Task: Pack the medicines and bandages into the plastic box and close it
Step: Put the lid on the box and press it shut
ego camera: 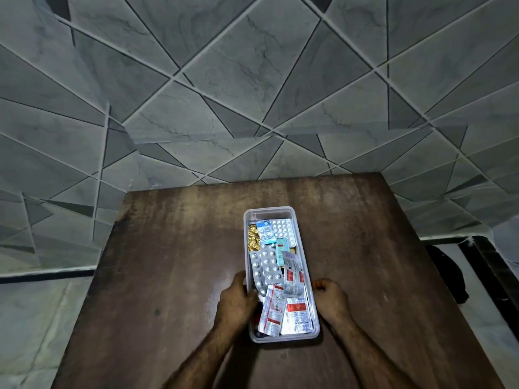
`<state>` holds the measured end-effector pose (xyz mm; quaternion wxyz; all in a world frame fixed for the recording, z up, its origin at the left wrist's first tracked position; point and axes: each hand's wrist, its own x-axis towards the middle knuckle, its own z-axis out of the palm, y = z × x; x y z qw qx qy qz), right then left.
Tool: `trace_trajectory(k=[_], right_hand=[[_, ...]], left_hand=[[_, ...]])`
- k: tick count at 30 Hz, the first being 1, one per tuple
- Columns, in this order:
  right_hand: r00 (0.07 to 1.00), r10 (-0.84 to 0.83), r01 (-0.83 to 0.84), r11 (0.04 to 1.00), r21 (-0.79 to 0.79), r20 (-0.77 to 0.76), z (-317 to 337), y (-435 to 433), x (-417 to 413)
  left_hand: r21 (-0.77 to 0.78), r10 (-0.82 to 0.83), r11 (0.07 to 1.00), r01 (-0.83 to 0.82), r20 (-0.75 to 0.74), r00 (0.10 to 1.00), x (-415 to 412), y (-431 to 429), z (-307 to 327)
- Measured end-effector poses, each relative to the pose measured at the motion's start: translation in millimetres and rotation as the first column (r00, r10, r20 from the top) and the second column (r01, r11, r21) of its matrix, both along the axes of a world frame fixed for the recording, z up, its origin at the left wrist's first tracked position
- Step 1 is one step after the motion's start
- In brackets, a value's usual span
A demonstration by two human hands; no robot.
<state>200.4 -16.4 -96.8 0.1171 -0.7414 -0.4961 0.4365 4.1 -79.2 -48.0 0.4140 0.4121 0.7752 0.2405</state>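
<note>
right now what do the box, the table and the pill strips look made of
Box: clear, slightly frosted plastic; the contents show through its walls. Table: dark wood or wood laminate, with grain streaks and a worn sheen. Pill strips: shiny silver foil with raised blisters.

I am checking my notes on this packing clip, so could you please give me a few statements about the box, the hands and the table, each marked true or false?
1. The plastic box has no lid on it. True.
2. The box is empty. False: it holds many items, among them a silver blister strip and a gold foil strip.
3. The left hand is at the box's left wall, with its fingers over the rim. True.
4. The right hand is lifting a strip out of the box. False: it sits curled beside the box's right wall, and nothing shows in its grip.
5. The box stands on a tiled floor. False: it rests on a brown wooden table.
</note>
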Motion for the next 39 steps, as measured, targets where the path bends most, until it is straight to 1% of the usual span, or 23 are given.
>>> trace_trajectory(k=[4, 9, 16, 20, 26, 28, 30, 32, 36, 39], right_hand=[[0.999, -0.014, 0.013, 1.000, -0.018, -0.029, -0.8, 2.0, 0.6], [0.999, -0.035, 0.035, 0.998, -0.047, -0.011, -7.5, 4.2, -0.8], [0.999, -0.012, 0.015, 0.999, -0.052, 0.049, -25.0, 8.5, -1.4], [1.000, -0.021, 0.022, 0.998, -0.061, 0.010, -28.0, 13.0, -1.6], [0.991, -0.092, 0.088, 0.995, -0.037, -0.101, -18.2, 9.4, 5.6], [0.980, -0.101, 0.100, 0.995, -0.017, -0.171, -15.7, 10.1, 12.8], [0.938, -0.178, 0.179, 0.984, -0.025, -0.296, -2.7, 11.4, 17.6], [0.874, -0.261, 0.262, 0.964, -0.054, -0.410, 15.1, 14.5, 24.8], [0.781, -0.334, 0.358, 0.932, -0.060, -0.528, 43.1, 26.5, 41.9], [0.723, -0.372, 0.399, 0.913, -0.087, -0.582, 58.5, 35.2, 51.6]], left_hand=[[0.007, -0.011, 1.000, 0.011, 0.001, 1.000, -1.2, 2.1, -0.2], [0.046, -0.009, 0.999, 0.011, -0.033, 0.999, -5.3, 1.0, 0.9], [0.075, 0.042, 0.997, -0.037, -0.066, 0.997, -22.6, 2.3, 6.7], [0.083, 0.086, 0.993, -0.082, -0.052, 0.995, -35.0, 5.8, 10.9], [0.084, 0.103, 0.991, -0.102, -0.014, 0.995, -50.9, 5.5, 7.9], [0.086, 0.105, 0.991, -0.106, 0.009, 0.994, -51.5, 5.8, 7.6], [0.079, 0.110, 0.991, -0.111, 0.022, 0.994, -49.5, 6.3, 7.2], [0.082, 0.110, 0.990, -0.112, 0.029, 0.993, -45.2, 6.7, 7.3], [0.100, 0.109, 0.989, -0.113, 0.039, 0.993, -37.3, 9.4, 5.4], [0.117, 0.097, 0.988, -0.100, 0.028, 0.995, -32.9, 12.1, 5.7]])
